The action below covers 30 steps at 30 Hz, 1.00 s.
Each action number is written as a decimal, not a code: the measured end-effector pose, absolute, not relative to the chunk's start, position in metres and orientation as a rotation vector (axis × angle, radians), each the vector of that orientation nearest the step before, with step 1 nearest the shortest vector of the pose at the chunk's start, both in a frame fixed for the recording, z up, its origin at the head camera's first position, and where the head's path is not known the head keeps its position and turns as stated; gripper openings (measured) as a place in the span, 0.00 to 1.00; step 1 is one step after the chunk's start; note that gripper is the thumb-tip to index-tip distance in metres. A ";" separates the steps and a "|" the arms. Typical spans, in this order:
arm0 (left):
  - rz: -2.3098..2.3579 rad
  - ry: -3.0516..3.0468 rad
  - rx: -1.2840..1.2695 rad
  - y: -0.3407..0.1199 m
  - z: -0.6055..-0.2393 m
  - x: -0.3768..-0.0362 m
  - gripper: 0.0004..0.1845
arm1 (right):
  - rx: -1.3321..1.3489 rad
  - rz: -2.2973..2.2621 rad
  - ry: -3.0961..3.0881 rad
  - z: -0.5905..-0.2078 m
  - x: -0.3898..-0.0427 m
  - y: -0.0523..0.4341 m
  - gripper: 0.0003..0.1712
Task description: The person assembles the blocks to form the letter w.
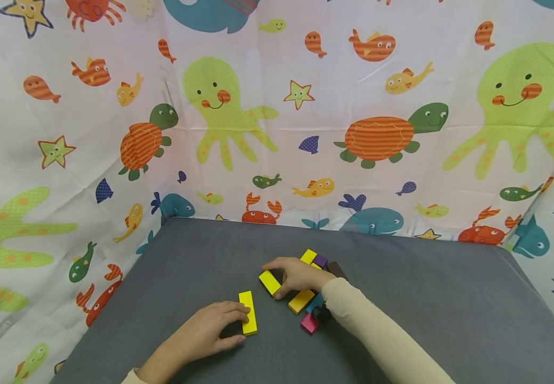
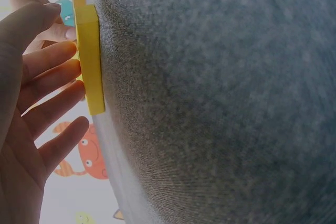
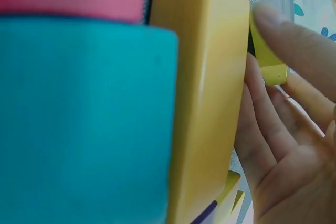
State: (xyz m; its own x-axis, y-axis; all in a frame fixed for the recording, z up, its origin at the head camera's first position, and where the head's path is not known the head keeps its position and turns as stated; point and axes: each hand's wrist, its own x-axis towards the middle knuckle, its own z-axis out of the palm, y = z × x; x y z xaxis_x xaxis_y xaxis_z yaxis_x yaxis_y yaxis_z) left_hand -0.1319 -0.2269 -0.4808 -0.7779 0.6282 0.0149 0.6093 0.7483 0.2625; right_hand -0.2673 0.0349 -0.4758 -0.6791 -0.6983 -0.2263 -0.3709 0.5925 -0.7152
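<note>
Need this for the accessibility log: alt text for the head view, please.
Two hands work on a grey table: the left hand touches a yellow block lying flat, and the right hand rests on a second yellow block beside a small pile of coloured blocks. A sea-creature patterned cloth hangs behind.

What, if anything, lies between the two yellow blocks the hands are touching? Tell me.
Nothing visible. In the head view only bare grey mat separates the yellow block under the left hand from the yellow block at the right hand. The other blocks lie behind the right hand.
</note>
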 end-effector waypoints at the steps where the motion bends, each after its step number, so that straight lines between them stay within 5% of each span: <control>1: 0.390 2.868 1.015 -0.227 -0.481 -0.132 0.16 | -0.841 -0.886 2.327 -0.475 -0.267 0.035 0.41; 30: 0.406 2.878 1.017 -0.226 -0.479 -0.130 0.16 | -0.830 -0.992 2.440 -0.470 -0.269 -0.004 0.36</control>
State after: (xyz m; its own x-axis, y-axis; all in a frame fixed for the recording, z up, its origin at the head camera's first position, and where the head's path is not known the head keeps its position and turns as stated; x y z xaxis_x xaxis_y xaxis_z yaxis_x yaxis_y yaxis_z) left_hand -0.1299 -0.2265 -0.4794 -0.7799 0.6253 0.0287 0.6088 0.7470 0.2670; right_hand -0.2691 -0.0043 -0.4701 -0.7542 -0.6457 -0.1195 -0.3789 0.5766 -0.7238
